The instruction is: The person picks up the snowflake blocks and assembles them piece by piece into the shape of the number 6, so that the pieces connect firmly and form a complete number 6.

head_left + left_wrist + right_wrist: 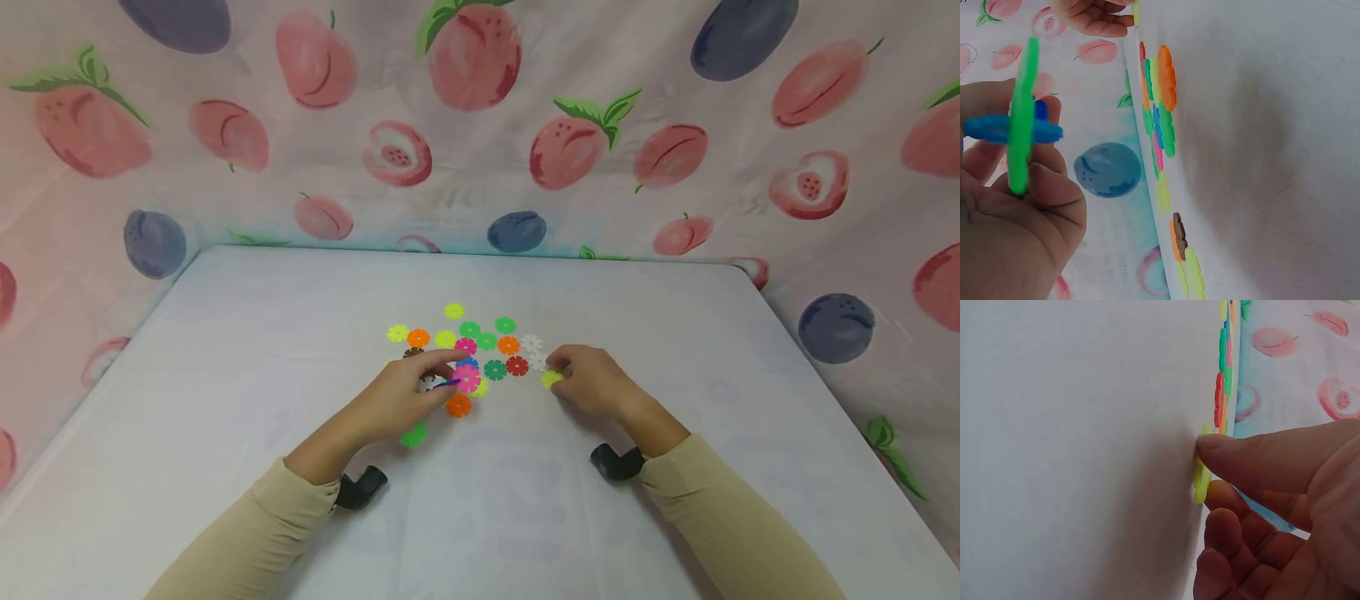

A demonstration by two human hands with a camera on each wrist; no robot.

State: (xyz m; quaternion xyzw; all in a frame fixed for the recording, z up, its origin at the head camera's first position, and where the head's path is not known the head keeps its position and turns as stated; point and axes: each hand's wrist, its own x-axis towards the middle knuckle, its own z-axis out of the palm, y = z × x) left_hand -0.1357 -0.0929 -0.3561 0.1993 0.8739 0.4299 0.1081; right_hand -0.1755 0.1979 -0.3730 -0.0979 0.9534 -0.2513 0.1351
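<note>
My left hand [405, 400] is raised over the scattered plastic flower discs, pinching a small cluster of interlocked ones. In the left wrist view a green disc [1020, 125] stands edge-on, crossed by a blue disc [986, 128], with a darker blue piece [1040, 110] behind. From the head view, a pink disc [467, 379] shows at those fingertips. My right hand [592, 379] pinches a yellow disc [552, 379] between thumb and fingertips, low at the tabletop beside white discs [532, 342]. The right wrist view shows the thumb [1216, 447] on the yellow disc's edge.
Several loose discs lie between the hands, among them a red one [517, 366], an orange one [458, 406] and a dark green one [495, 370]. A green disc [413, 435] lies below the left hand. They rest on a white-covered table [487, 517] before a fruit-print cloth [465, 192].
</note>
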